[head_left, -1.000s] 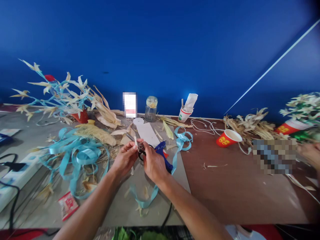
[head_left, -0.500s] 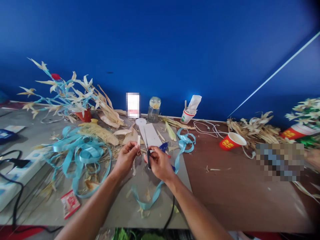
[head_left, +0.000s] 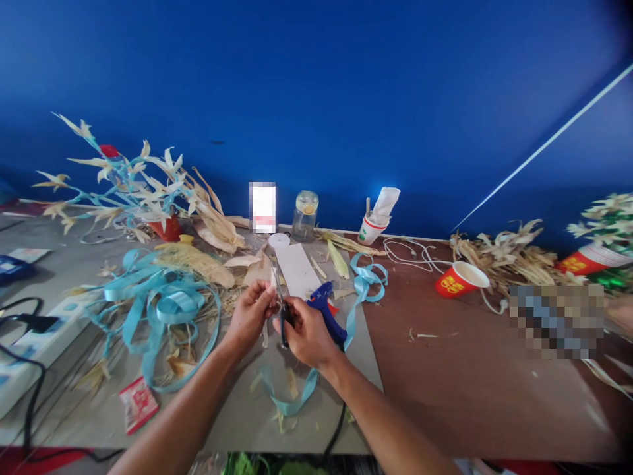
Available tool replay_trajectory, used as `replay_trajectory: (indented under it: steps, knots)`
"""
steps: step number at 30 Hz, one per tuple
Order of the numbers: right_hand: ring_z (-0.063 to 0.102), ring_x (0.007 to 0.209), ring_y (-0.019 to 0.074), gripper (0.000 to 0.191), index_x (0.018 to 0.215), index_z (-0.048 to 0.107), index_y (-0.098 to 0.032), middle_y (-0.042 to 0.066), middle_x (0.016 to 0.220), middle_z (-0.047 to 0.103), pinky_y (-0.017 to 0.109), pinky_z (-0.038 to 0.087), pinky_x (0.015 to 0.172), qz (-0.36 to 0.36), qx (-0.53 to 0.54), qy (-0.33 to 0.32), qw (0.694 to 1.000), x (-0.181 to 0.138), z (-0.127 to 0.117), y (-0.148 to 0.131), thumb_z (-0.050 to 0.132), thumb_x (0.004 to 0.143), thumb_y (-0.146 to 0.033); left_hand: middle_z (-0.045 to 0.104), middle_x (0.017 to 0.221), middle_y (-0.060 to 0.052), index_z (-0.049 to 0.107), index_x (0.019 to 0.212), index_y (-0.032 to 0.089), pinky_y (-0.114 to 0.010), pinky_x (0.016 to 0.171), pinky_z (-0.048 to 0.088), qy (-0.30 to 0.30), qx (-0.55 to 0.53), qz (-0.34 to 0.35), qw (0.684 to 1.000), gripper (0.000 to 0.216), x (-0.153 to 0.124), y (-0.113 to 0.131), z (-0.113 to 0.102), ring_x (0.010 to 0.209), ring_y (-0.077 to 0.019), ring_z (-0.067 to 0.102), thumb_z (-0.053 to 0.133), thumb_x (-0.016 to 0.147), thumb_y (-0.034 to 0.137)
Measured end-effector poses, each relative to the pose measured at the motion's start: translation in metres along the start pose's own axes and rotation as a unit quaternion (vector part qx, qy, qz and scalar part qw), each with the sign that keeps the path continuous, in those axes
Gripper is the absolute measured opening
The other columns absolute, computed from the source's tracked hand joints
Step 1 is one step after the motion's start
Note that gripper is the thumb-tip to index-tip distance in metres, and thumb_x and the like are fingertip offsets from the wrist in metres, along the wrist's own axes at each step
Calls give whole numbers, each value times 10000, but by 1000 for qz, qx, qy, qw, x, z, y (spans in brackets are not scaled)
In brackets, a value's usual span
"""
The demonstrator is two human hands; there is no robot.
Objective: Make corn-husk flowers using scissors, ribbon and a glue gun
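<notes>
Low over the grey table covering, my left hand [head_left: 253,307] pinches a small pale strip of corn husk, mostly covered by the fingers. My right hand [head_left: 310,331] grips black-handled scissors [head_left: 283,322], their thin blades pointing up and away beside the left fingertips. Whether the blades touch the strip I cannot tell. Just right of the right hand lies a blue glue gun [head_left: 328,313], partly hidden by the hand. A white card [head_left: 297,270] lies beyond the hands, and light blue ribbon [head_left: 291,404] curls on the near side.
Looped blue ribbon [head_left: 173,305] and dry husks spread on the left, near a white power strip [head_left: 49,340]. A husk-flower arrangement [head_left: 165,227] stands behind them. Along the back are a glass jar [head_left: 305,218] and a stuffed paper cup [head_left: 372,229]. A red cup [head_left: 457,280] tilts at right.
My right hand and the scissors have moved left, up against the left fingers. More of the glue gun shows now. My left hand has barely moved.
</notes>
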State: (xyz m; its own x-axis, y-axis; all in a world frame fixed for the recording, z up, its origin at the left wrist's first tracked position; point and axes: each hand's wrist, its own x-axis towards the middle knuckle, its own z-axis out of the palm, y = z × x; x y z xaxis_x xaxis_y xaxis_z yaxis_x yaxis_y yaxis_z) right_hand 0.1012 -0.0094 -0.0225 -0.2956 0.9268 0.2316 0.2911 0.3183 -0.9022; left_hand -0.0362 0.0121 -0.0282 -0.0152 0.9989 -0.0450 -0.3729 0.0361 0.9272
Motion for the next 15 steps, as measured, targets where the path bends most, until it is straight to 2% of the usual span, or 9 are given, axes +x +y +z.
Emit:
replay_trajectory:
  steps: [6,15]
  knots:
    - [627,739,141,277,1065,550,-170,38,865,673,220,491,683,0,3,7,1000,1,2,1,558,796,-236,426,512,78,503,771,176,-160,433,289,-7,12,-1,1000,228,-1,-1,2,427,-41,382,636,753,361]
    - [635,739,143,277,1057,548,-179,33,867,677,219,498,678,4,13,13,1000,1,3,1,573,785,-224,444,504,87,497,780,191,-168,425,309,-9,6,-18,1000,227,-4,0,4,394,-45,409,638,751,366]
